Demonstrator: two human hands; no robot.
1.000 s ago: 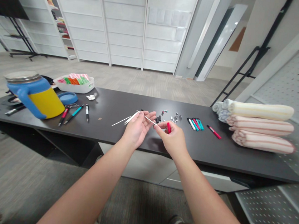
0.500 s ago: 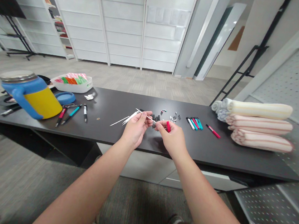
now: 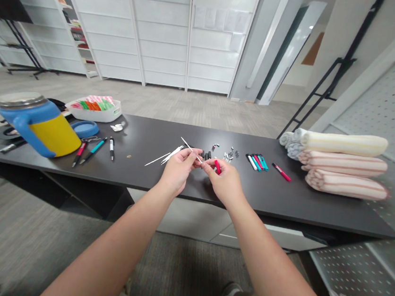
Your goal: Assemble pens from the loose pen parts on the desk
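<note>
The left hand point(image 3: 179, 172) pinches a thin white stick point(image 3: 191, 148), its tip slanting right toward the small red pen piece point(image 3: 217, 167) held tight in the right hand point(image 3: 224, 183).

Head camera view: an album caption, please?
Left hand holds a white stick, right hand a small red piece, above a black table.

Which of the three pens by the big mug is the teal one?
The middle pen, with its teal barrel. The pen nearer the mug is red and black, and the farther pen is black and white.
</note>
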